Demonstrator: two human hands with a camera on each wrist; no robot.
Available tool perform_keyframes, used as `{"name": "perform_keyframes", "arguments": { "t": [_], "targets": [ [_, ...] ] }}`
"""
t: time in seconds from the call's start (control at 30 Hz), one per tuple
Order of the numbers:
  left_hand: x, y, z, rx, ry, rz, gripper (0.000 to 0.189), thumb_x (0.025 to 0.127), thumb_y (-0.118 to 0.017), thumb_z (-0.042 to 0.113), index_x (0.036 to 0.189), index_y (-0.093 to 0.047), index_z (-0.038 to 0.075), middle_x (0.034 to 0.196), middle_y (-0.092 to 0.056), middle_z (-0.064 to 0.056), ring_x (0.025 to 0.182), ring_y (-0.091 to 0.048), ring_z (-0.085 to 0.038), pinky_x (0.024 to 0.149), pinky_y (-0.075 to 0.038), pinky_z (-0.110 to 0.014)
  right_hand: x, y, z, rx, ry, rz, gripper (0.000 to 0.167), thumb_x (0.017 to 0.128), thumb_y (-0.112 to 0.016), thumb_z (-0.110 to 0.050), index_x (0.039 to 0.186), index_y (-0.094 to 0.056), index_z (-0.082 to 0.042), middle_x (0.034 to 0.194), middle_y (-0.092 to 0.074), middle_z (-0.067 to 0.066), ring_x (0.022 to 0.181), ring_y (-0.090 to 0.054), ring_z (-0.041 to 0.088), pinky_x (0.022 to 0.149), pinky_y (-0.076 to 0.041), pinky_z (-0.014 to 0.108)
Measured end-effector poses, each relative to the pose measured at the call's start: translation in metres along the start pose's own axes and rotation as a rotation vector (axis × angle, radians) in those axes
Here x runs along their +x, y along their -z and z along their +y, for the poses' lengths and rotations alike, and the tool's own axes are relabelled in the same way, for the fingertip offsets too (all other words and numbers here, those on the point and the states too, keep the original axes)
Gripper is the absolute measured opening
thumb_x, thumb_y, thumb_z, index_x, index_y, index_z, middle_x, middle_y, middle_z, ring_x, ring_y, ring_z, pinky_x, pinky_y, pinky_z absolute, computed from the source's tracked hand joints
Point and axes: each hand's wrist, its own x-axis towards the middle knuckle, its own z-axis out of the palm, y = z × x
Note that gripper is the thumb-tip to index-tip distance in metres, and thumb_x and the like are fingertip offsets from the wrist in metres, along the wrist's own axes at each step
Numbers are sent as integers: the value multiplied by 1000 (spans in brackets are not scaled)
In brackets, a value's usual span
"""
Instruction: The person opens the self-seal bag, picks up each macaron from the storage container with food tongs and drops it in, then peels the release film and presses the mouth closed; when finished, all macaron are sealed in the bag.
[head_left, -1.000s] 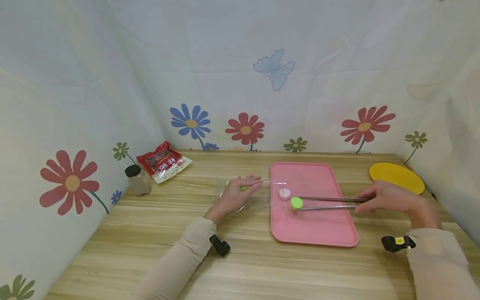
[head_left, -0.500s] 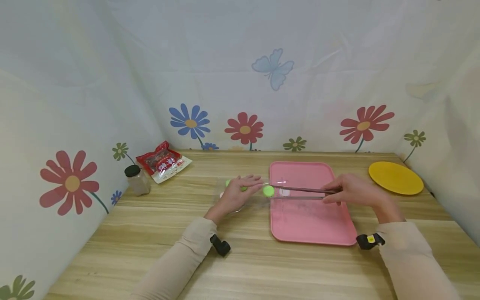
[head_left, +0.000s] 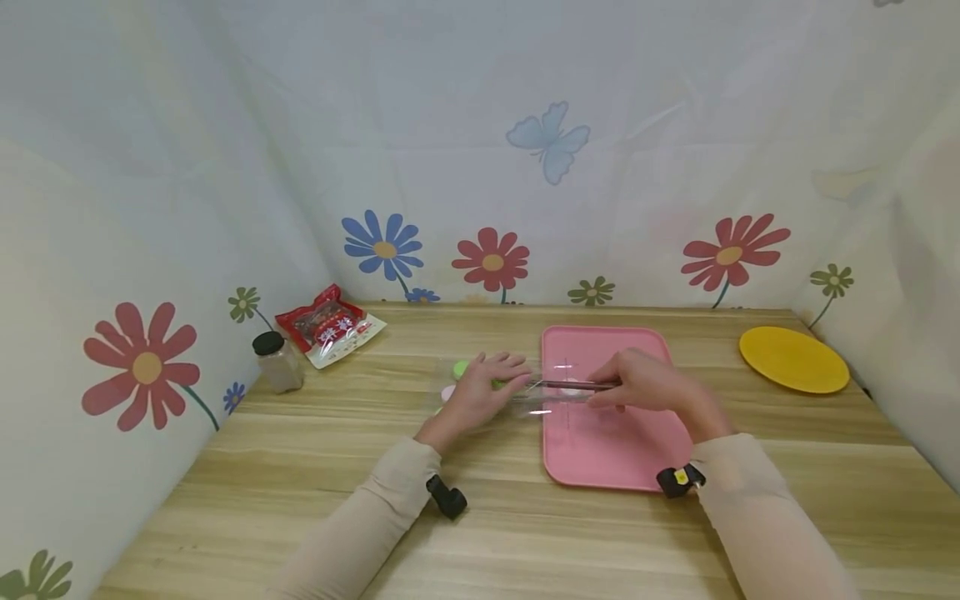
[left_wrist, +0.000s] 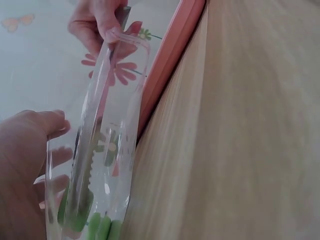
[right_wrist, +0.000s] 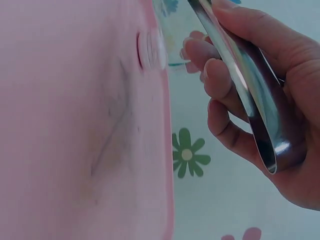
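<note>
My right hand [head_left: 643, 385] grips metal tongs [right_wrist: 250, 95] by the bent end, fingers and thumb curled round the arms. The tongs reach left into a long clear plastic box [left_wrist: 132, 170]. At their serrated tips, in the left wrist view, is a green macaron [left_wrist: 82, 205]. More green macarons [left_wrist: 104, 227] stand at the box's lower end. My left hand [head_left: 483, 393] lies across the box with fingers extended, partly seen through its wall. Green [head_left: 460, 368] and pink [head_left: 448, 392] macarons show beside it. A pale pink macaron [right_wrist: 147, 50] sits on the pink tray [head_left: 600, 454].
A yellow plate [head_left: 795, 360] lies at the back right of the wooden table [head_left: 337, 467]. At the back left are a red snack bag [head_left: 330, 325] and a dark-lidded jar [head_left: 277, 364]. Flowered cloth [head_left: 600, 192] surrounds the table on its back and sides.
My right hand has moved left over the tray, carrying the green macaron in the tongs from above the tray into the clear box. My left hand has stayed nearly in place.
</note>
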Motion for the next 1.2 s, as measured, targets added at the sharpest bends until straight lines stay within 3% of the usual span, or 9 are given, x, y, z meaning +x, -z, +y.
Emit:
{"name": "perform_keyframes", "arguments": {
  "t": [0.1,0.3,0.57,0.93,1.2],
  "targets": [
    [1,-1,-1,-22,-24,19,31,100,-64,29,120,-74,7,137,-60,-14,139,-43,-34,119,-15,-57,7,-5,-5,-20,25,-1,10,90,-77,-20,97,-78,-13,69,-67,2,58,-55,7,54,-45,21],
    [2,-1,-3,-42,-77,49,28,99,-66,25,116,-75,5,132,-63,-16,132,-49,-41,116,-26,-57,15,-11,-8,-47,52,3,5,90,-77,-19,89,-77,-14,67,-66,1,57,-52,4,52,-44,21],
    [0,-2,-2,-96,-47,35,28,98,-67,24,116,-75,4,132,-63,-15,134,-48,-40,117,-28,-50,20,-14,-8,-48,14,11,10,90,-77,-22,97,-80,-15,70,-67,-2,58,-54,6,53,-46,22],
    [2,-2,-2,-94,-35,36,31,99,-66,25,120,-73,4,133,-63,-13,135,-48,-36,118,-28,-46,21,-14,-8,-60,0,10,7,90,-77,-21,92,-78,-14,66,-63,-1,58,-51,6,53,-42,22],
    [2,-2,-5,-106,-19,45,30,100,-65,27,121,-73,8,134,-63,-12,136,-48,-34,118,-27,-47,8,-6,-3,-57,-8,23,8,90,-78,-19,94,-78,-13,70,-65,-3,62,-53,8,57,-46,23]
  ]
}}
